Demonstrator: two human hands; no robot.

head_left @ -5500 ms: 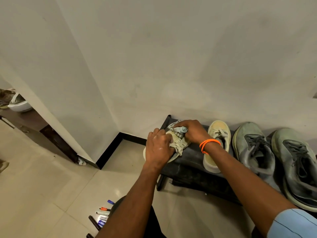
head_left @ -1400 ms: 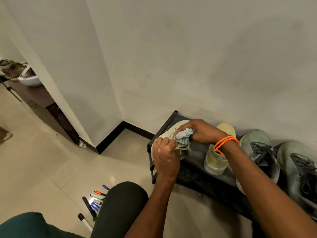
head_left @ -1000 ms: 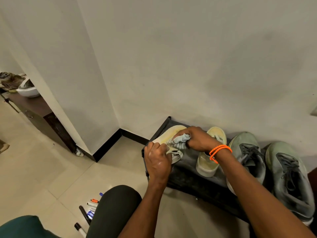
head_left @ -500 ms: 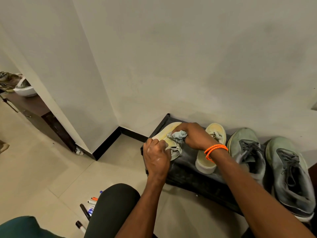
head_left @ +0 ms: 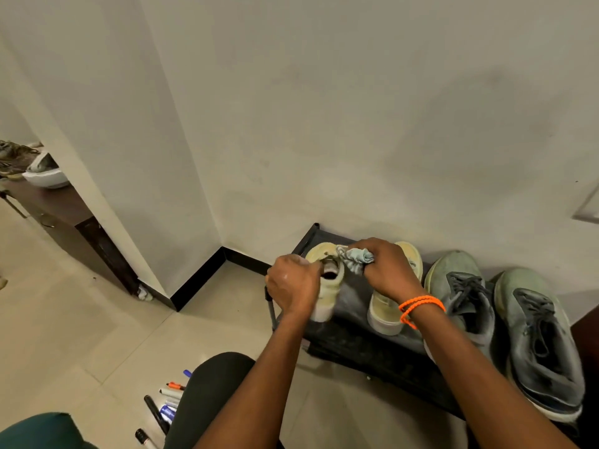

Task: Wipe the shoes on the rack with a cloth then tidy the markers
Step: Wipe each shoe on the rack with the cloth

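A black shoe rack [head_left: 353, 338] stands against the wall in the lower right of the frame. On it, at the right, lie two grey shoes [head_left: 505, 322], and left of them a pale yellow pair. The left hand [head_left: 293, 288] holds the left yellow shoe [head_left: 327, 286], its grip closed around the side. The right hand [head_left: 387, 270] keeps a bunched grey cloth [head_left: 355, 259] in a tight grip, touching that shoe's top. Several markers [head_left: 163, 405] lie on the floor in the lower left.
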